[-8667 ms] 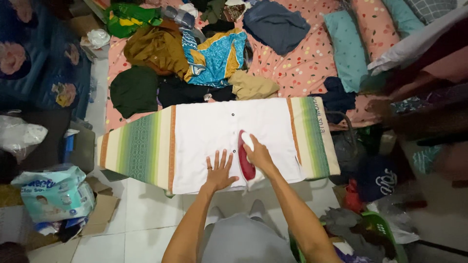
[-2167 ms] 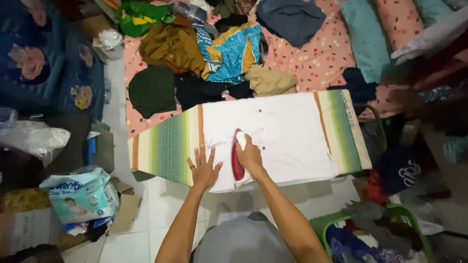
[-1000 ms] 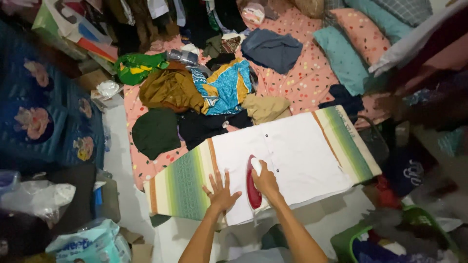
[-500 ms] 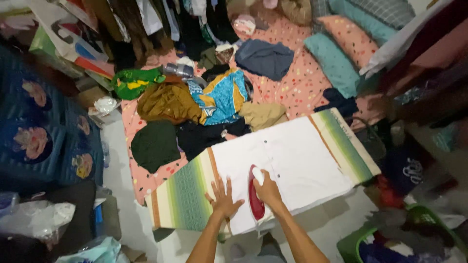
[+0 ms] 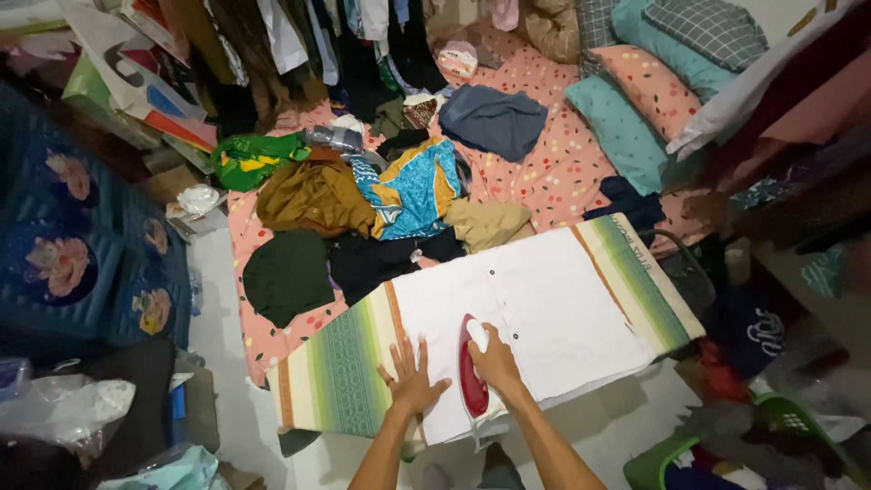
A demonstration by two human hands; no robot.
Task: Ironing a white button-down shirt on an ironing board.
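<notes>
White shirt (image 5: 535,313) lies spread flat on the striped ironing board (image 5: 336,372), buttons up, near the board's middle. Right hand (image 5: 494,358) is wrapped tight around the handle of the red iron (image 5: 471,374), soleplate down on the cloth. Left hand (image 5: 413,381) lies flat with fingers spread, pressing the shirt just beside the iron and gripping nothing. Likely handling: shirt is thin, soft and light, slides and creases easily, so pin it with a flat palm or take it by hem or collar. Iron looks heavy, rigid and hot underneath; hold by the handle only. Heap of clothes (image 5: 363,200) sits on the pink bed (image 5: 562,154) beyond the board.
</notes>
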